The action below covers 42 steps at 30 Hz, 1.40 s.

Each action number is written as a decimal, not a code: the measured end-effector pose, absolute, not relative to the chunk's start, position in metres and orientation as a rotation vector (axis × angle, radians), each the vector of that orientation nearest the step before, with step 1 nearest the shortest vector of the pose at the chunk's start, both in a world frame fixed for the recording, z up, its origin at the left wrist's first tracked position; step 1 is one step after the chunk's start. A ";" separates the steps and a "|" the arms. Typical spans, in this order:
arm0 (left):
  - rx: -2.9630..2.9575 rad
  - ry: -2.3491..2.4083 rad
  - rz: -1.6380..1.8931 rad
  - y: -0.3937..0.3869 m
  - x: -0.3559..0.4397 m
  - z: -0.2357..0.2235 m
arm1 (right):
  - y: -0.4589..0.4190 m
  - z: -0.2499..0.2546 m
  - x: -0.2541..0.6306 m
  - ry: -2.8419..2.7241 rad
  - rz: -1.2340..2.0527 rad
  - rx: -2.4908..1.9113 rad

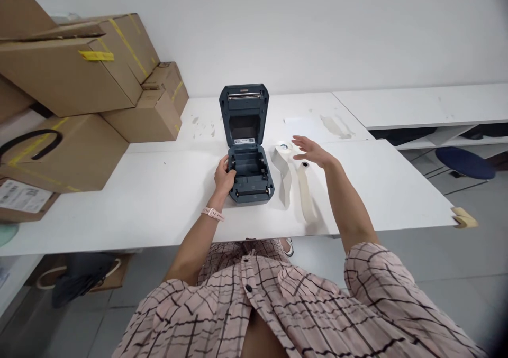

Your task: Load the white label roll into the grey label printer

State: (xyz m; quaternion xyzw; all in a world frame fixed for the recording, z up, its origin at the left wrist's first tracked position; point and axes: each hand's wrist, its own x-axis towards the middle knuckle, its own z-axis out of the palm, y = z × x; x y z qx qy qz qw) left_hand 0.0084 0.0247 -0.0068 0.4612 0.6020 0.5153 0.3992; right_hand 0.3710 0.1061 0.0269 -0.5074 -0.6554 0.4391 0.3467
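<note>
A dark grey label printer [250, 181] stands on the white table with its lid [244, 115] raised, and the roll bay inside shows no roll. My left hand [225, 176] grips the printer's left side, thumb over the rim and fingers along the outer wall. To the right of the printer, two white paper rolls stand on end: one roll [282, 149] with its strip trailing toward me, and another roll [304, 166] with a dark core and a loose strip. My right hand [311, 150] is open beside these rolls, fingers stretched to the left and holding nothing.
Cardboard boxes [95, 77] are piled at the left, with a black cable [34, 133] over them. A white sheet [297, 129] lies behind the rolls. The table's right front corner carries a tan corner guard [464, 218]. A blue stool [465, 162] stands beyond at right.
</note>
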 end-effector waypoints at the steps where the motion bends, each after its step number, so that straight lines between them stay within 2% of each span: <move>1: 1.164 1.521 1.299 0.025 0.008 -0.007 | 0.116 0.031 0.360 -1.773 1.176 -1.350; 7: 1.135 1.486 1.331 0.025 0.010 -0.008 | 0.131 0.037 0.321 -1.762 1.210 -1.421; 13: 1.123 1.463 1.366 0.024 0.013 -0.007 | 0.103 0.080 0.290 -1.755 1.113 -1.099; 17: 1.110 1.460 1.360 0.021 0.014 -0.001 | 0.095 0.115 0.236 -2.179 1.046 -0.993; 20: 1.103 1.470 1.356 0.021 0.014 0.000 | 0.095 0.122 0.197 -2.622 0.832 -1.120; 24: 1.123 1.453 1.366 0.022 0.014 -0.002 | 0.101 0.115 0.166 -2.959 0.582 -1.248; 29: 1.132 1.511 1.346 0.019 0.014 0.002 | 0.104 0.099 0.154 -3.067 0.547 -1.288; 42: 1.047 1.350 1.413 0.022 0.014 -0.009 | 0.050 0.049 0.207 -2.656 0.482 -0.992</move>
